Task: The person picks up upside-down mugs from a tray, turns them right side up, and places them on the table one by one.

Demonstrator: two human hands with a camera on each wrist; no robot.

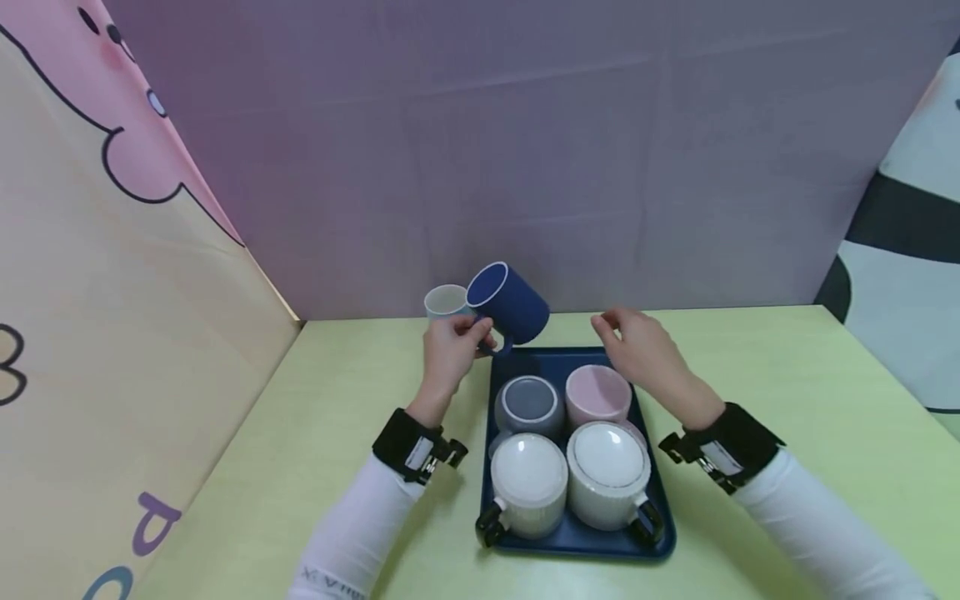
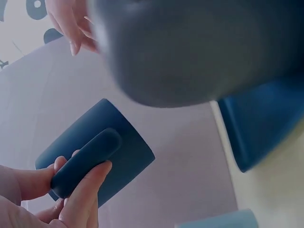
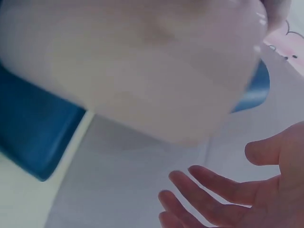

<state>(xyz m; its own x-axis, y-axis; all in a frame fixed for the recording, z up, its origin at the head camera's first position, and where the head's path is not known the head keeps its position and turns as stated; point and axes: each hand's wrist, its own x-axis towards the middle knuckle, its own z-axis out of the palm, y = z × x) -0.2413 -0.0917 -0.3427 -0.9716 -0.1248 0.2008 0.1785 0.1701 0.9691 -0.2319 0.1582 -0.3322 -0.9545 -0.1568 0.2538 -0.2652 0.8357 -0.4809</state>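
Purple-grey backdrop (image 1: 562, 150): hung at 12 o'clock, as read in the head view from the tray's centre.
Yellow-green table (image 1: 765, 375): spread beneath everything, its far edge met by the backdrop.
Blue tray (image 1: 543, 363): laid flat on the table, with four mugs stood on it.
Right hand (image 1: 639, 346): held above the tray's far corner at 1 o'clock, near the pink mug; its fingers are seen loosely spread in the right wrist view.
Left hand (image 1: 452, 348): held at 10 o'clock, the blue mug's handle being pinched between thumb and fingers.
White mugs (image 1: 609, 471): stood base up, side by side at 4 and 8 o'clock, their black handles (image 1: 491, 523) turned toward the near edge.
Blue mug (image 1: 522, 307): held raised and tilted at 11 o'clock, off the tray's far edge, its mouth pointed toward 10 o'clock.
Pink mug (image 1: 597, 393): placed at 1 o'clock on the tray, behind one white mug.
Grey mug (image 1: 530, 404): placed at 10 o'clock on the tray, beside the pink one.
Pale cup (image 1: 446, 301): set between 10 and 11 o'clock, partly hidden by the left hand.
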